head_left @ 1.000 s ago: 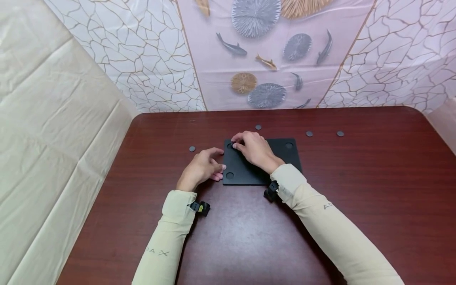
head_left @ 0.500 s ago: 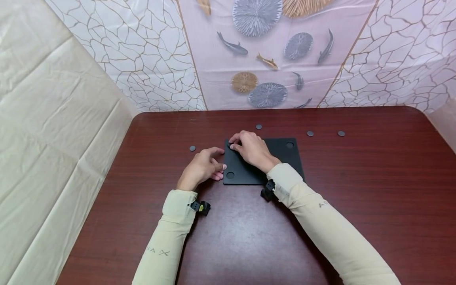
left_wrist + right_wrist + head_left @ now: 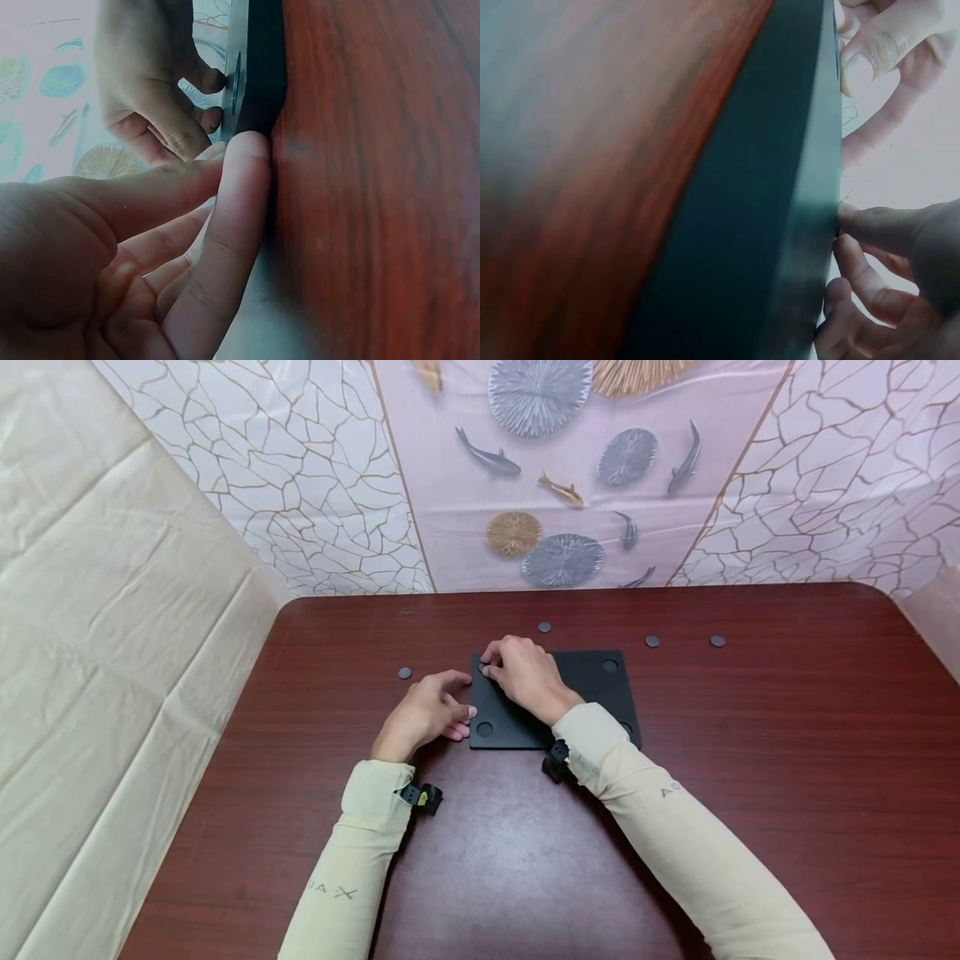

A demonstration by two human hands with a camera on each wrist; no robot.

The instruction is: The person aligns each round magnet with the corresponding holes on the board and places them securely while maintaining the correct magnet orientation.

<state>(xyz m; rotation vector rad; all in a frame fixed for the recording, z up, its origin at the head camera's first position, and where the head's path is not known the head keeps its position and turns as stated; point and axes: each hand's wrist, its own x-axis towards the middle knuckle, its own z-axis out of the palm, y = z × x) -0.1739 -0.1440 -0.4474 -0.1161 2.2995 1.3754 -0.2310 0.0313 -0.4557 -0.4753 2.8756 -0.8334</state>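
A flat black rectangular board (image 3: 525,727) with round recesses near its corners lies on the table. My right hand (image 3: 525,672) reaches over it to the far left recess. Thumb and fingertips pinch a small grey disc (image 3: 482,667) there, mostly hidden by them. At the board's left edge is my left hand (image 3: 427,710); its thumb and fingertips touch the side. The left wrist view shows a left finger (image 3: 244,161) against the board's corner on the table. In the right wrist view the right fingers meet at the board's surface.
Loose grey discs lie on the brown table (image 3: 750,777): one disc (image 3: 405,673) left of the board, another (image 3: 544,627) behind it, and two more, a disc (image 3: 652,642) and a disc (image 3: 717,642), at the back right. A patterned cloth (image 3: 487,552) hangs behind.
My right hand has shifted slightly left, settling its fingertips over the far left recess. The right forearm has swung a little left too. My left hand stays in place.
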